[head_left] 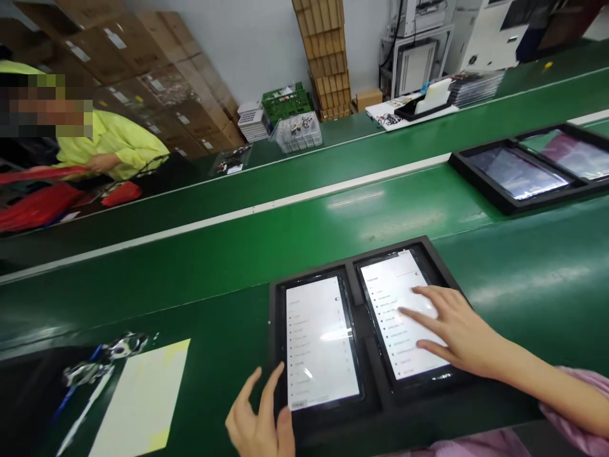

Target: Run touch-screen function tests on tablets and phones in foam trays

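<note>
Two tablets lie side by side in a black foam tray on the green work surface. Both screens are lit with a white list page; the right tablet reads "Internet" near its top. Over that screen my right hand is spread, fingertips at or just above the glass. I cannot tell whether they touch it. At the lower left edge of the left tablet is my left hand, its fingers apart and holding nothing. The bottom of this hand is cut off by the frame.
Another black tray with two tablets sits at the right. On the left lie a paper sheet and clear-wrapped items. Across the line are a person in a yellow top, a green crate and stacked cartons.
</note>
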`<move>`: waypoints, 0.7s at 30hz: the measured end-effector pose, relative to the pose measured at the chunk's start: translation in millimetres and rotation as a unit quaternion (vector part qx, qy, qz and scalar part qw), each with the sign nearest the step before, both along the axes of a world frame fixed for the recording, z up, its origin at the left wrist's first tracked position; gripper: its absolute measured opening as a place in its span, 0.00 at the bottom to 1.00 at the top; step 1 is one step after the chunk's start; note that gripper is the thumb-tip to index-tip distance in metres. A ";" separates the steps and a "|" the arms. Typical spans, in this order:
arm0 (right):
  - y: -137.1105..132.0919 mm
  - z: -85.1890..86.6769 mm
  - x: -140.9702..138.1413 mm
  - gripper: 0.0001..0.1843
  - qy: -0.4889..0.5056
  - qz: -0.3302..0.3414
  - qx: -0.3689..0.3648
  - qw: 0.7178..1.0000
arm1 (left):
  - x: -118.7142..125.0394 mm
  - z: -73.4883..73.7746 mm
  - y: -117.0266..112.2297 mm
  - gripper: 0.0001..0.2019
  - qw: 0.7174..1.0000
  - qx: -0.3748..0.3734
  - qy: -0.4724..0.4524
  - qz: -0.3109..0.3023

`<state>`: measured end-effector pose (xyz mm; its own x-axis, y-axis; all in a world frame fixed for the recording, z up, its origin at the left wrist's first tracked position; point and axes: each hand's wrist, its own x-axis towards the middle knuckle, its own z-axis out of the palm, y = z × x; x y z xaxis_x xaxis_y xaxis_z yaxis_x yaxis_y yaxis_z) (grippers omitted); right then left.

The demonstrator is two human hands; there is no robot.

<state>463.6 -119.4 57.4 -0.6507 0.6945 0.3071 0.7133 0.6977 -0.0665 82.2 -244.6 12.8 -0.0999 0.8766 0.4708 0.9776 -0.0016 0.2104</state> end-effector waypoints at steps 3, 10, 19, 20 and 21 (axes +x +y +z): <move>14.7 -3.5 -30.1 0.25 0.001 0.092 -0.026 0.995 | 8.2 -1.7 22.7 0.27 0.998 -0.038 0.014 0.053; 38.5 -2.5 10.2 0.20 0.063 0.094 -0.026 0.993 | 28.6 -3.8 28.9 0.36 0.992 -0.055 0.068 0.089; 33.4 -24.7 11.1 0.31 0.212 0.080 -0.055 0.972 | 13.5 -1.8 29.9 0.27 0.995 -0.082 0.034 -0.052; 33.4 -26.3 7.8 0.30 0.216 0.084 -0.054 0.971 | 13.5 -0.3 29.7 0.27 0.994 -0.082 0.034 -0.067; 33.3 -26.8 5.2 0.30 0.219 0.085 -0.050 0.971 | 13.7 1.6 29.4 0.28 0.993 -0.083 0.033 -0.076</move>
